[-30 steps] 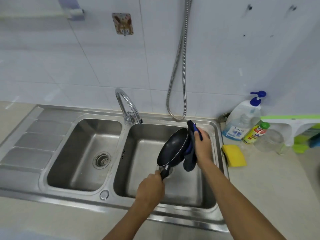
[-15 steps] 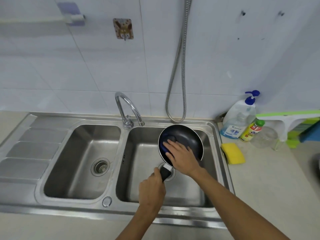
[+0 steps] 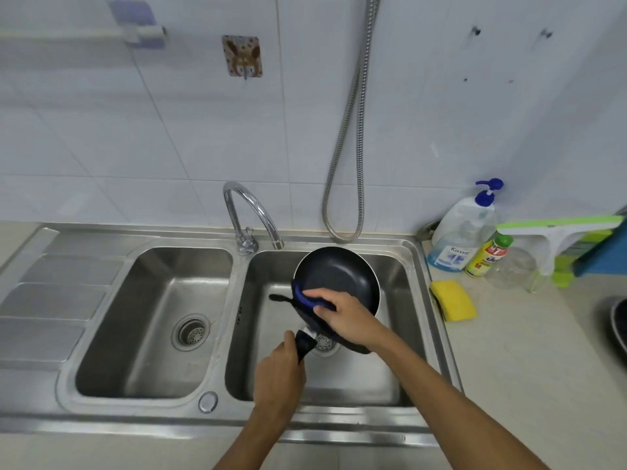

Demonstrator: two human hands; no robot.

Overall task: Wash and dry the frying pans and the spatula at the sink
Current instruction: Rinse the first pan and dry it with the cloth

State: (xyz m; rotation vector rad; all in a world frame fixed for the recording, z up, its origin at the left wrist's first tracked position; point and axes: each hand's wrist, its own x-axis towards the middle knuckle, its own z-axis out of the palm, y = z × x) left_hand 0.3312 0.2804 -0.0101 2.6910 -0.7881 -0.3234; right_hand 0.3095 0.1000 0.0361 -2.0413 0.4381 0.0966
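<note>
**Frying Pan Being Wiped Over the Right Basin**

At the far left, the draining board [image 3: 51, 300] is running off the frame edge, and the towel rail [image 3: 81, 34] above it is likewise being cut off. The left basin [image 3: 135, 351] is lying open, with only its drain strainer [image 3: 190, 331] showing in the floor. The faucet [image 3: 252, 212] is arching over the divider, its spout ending near the pan's far rim.

The left hand [image 3: 278, 378] is curling its fingers round the black handle [image 3: 304, 344], hiding most of it. The frying pan [image 3: 342, 273] is being held tilted above the right basin [image 3: 359, 385], its dark inside facing the camera. The right hand [image 3: 351, 318] is pressing a blue cloth [image 3: 303, 296] onto the pan's near-left inside, fingers lying close together and bent over it; the thumb is hidden. The cloth's dark tail is hanging under the wrist, covering the pan's near rim. The basin's drain is peeking out, half hidden, behind the handle, while bare floor is showing along the front and right walls.

A yellow sponge [image 3: 453, 300] is lying just beside the sink [image 3: 339, 434]. A pump bottle [image 3: 463, 239], a small yellow bottle [image 3: 488, 256], a glass jar [image 3: 512, 271] and a squeegee [image 3: 556, 230] are crowding the back corner. A dark round object [image 3: 617, 320] is being cut off at the right edge, too partial to identify.
</note>
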